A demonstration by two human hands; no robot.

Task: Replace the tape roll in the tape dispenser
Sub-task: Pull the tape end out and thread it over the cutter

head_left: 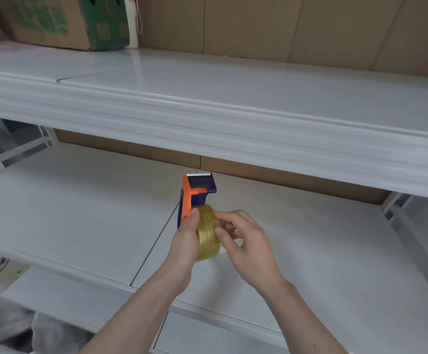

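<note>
An orange and dark blue tape dispenser (193, 194) is held upright above the white middle shelf (80, 213), its serrated blade end pointing away from me. A yellowish clear tape roll (208, 232) sits against the dispenser's right side. My left hand (185, 241) grips the dispenser's lower body, thumb resting on the roll's upper edge. My right hand (243, 238) pinches the roll's right face with thumb and fingers. Whether the roll is seated on the hub is hidden by my hands.
A white upper shelf (233, 98) juts out just above and beyond the dispenser. A cardboard box (62, 21) with green print stands at its back left. Brown cardboard panels (284, 26) line the back. A lower shelf (208, 338) lies under my forearms.
</note>
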